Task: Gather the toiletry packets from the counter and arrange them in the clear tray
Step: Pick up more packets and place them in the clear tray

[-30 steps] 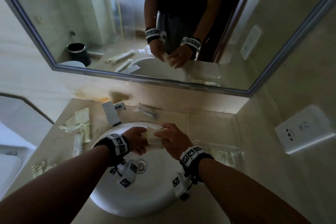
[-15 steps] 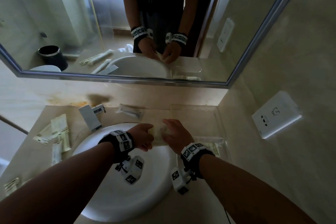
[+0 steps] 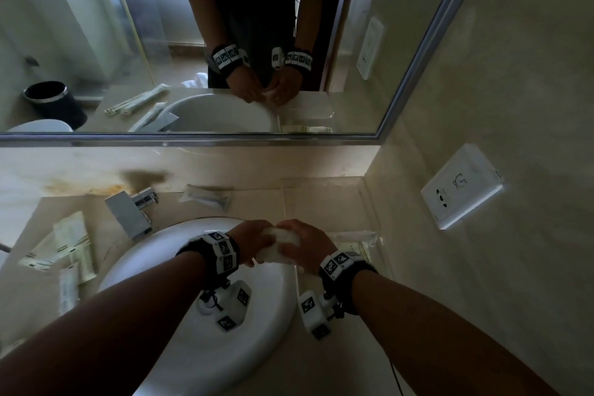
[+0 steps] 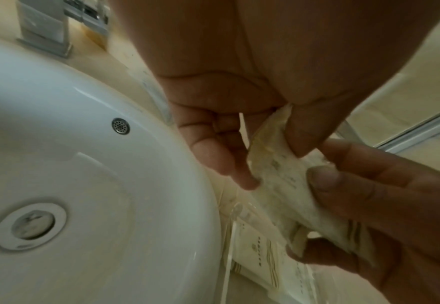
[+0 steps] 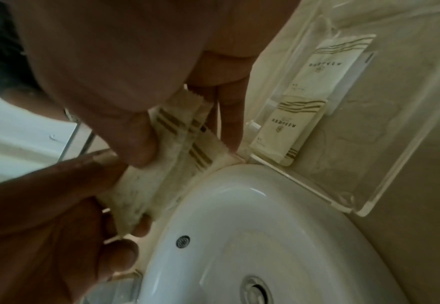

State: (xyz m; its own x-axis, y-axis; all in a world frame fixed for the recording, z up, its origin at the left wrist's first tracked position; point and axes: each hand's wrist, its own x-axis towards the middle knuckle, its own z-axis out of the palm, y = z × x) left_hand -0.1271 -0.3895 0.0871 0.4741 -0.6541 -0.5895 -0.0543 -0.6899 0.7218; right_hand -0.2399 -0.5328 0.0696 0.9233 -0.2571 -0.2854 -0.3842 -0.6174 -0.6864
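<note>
Both hands hold a small stack of cream toiletry packets (image 3: pixel 279 244) with brown stripes above the sink's right rim. My left hand (image 3: pixel 254 241) pinches the stack's left end between thumb and fingers (image 4: pixel 239 174). My right hand (image 3: pixel 305 247) grips the striped end (image 5: pixel 177 144) between thumb and fingers (image 5: pixel 229 127). The clear tray (image 3: pixel 363 202) sits right of the sink against the wall. Two packets (image 5: pixel 291 127) lie flat at its near end. Several more packets (image 3: pixel 69 244) lie on the counter left of the sink, and one (image 3: pixel 205 196) behind it.
A white round sink (image 3: pixel 193 315) fills the counter's middle, with a chrome faucet (image 3: pixel 128 212) at its back left. The mirror hangs above. The right wall carries a white socket (image 3: pixel 461 186) close beside the tray.
Both hands have shifted a little to the right toward the tray, still holding the packets between them. The head view has swung right and downward.
</note>
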